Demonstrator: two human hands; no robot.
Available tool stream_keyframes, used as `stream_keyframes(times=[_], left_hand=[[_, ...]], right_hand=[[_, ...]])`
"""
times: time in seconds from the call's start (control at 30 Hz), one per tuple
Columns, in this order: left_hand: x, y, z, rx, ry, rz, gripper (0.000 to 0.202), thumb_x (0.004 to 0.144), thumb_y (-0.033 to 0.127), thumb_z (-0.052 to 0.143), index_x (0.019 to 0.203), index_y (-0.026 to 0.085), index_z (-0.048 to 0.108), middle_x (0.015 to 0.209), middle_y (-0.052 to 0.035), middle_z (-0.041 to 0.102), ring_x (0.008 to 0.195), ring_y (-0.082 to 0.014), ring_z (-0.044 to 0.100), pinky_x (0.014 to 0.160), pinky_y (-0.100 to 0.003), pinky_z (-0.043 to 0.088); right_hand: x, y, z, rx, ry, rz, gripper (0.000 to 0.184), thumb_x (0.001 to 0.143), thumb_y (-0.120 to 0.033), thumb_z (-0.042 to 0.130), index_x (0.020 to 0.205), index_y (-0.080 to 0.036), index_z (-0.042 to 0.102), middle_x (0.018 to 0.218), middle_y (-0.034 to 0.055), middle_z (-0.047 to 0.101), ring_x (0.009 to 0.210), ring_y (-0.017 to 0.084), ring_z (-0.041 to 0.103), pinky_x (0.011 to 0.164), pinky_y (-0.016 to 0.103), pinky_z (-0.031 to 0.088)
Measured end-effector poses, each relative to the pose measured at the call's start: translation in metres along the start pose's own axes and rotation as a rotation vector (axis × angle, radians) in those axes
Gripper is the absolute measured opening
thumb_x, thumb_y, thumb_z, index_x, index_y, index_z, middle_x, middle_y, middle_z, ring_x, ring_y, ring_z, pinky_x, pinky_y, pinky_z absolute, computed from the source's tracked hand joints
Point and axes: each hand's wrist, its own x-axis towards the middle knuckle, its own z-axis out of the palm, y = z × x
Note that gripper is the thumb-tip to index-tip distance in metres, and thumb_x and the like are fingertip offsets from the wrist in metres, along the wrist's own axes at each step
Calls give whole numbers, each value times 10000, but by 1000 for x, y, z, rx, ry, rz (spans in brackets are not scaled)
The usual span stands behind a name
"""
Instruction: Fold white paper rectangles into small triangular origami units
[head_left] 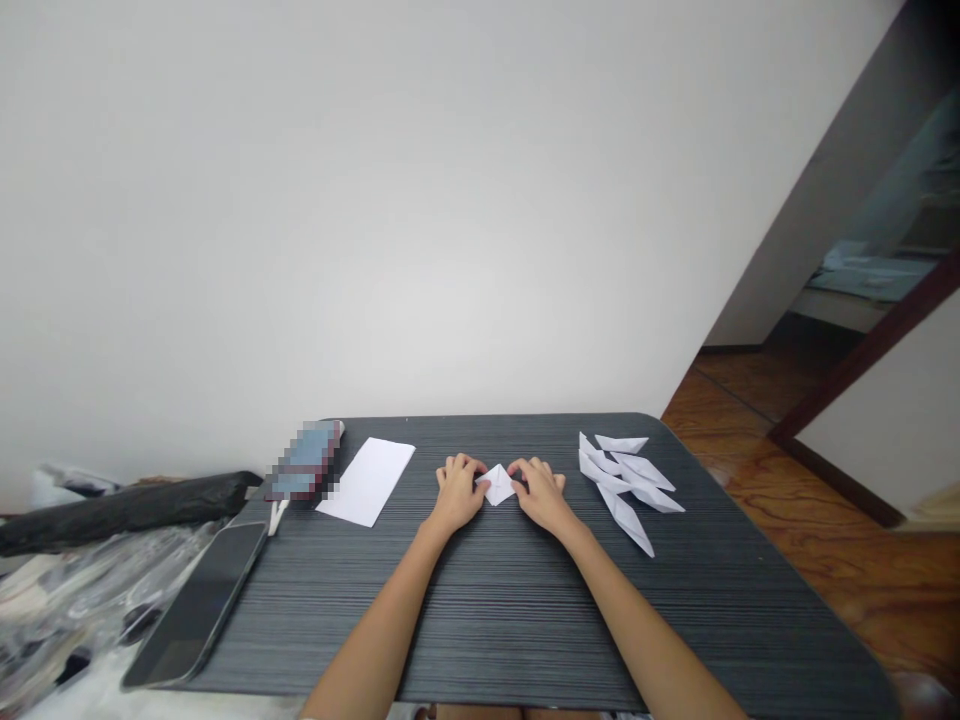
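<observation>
We've got a small folded paper sitting on the far middle part of the dark striped table, white, roughly diamond-shaped with a crease down the centre. Our left hand is pinching its left edge and our right hand is pinching its right edge. Fingers on both are curled in tight around the paper, so both hands are gripping the same piece from opposite sides. It's too small from here to say whether the paper is lifted a bit or flat on the tabletop.

Just to the right of our right hand there's a heap of finished paper boats, all white, pointy and overlapping each other, close to the hand but not touching it. To the left of our left hand, a little way off, lies a flat white sheet, angled. Past that sheet, at the table's far left corner, is a blurred-out object, can't tell what it is.

Nearer to us along the left edge lies a phone, dark screen up, with a white cable at its far end. Off the table on the left there's a long black bundle over some clear plastic. Plain white wall behind, wooden floor on the right.
</observation>
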Motion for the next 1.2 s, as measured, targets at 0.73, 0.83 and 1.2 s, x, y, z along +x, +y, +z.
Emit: stream_keyframes(times=[0.73, 0.83, 1.2], left_hand=[[-4, 13, -17, -133, 236, 272, 143, 798, 238, 476, 773, 204, 612, 834, -24, 576, 919, -168, 444, 782, -337, 250], [-4, 7, -12, -97, 154, 300, 137, 789, 233, 494, 749, 204, 622, 818, -21, 562, 855, -151, 452, 732, -313, 263], [-2, 0, -13, -92, -28, 249, 237, 816, 305, 433, 735, 173, 613, 797, -37, 574, 793, -157, 450, 702, -297, 297]], right_hand=[[-5, -12, -30, 87, 150, -458, 87, 748, -89, 477, 736, -175, 483, 778, 4, 542, 814, 150, 465, 739, 293, 273], [-5, -5, -27, 42, 43, -524, 104, 755, -73, 460, 744, -173, 489, 769, 11, 543, 782, 149, 462, 706, 280, 303], [-1, 0, -22, 95, -44, -425, 175, 827, -206, 424, 757, -177, 582, 766, 29, 573, 775, 149, 493, 717, 282, 337]])
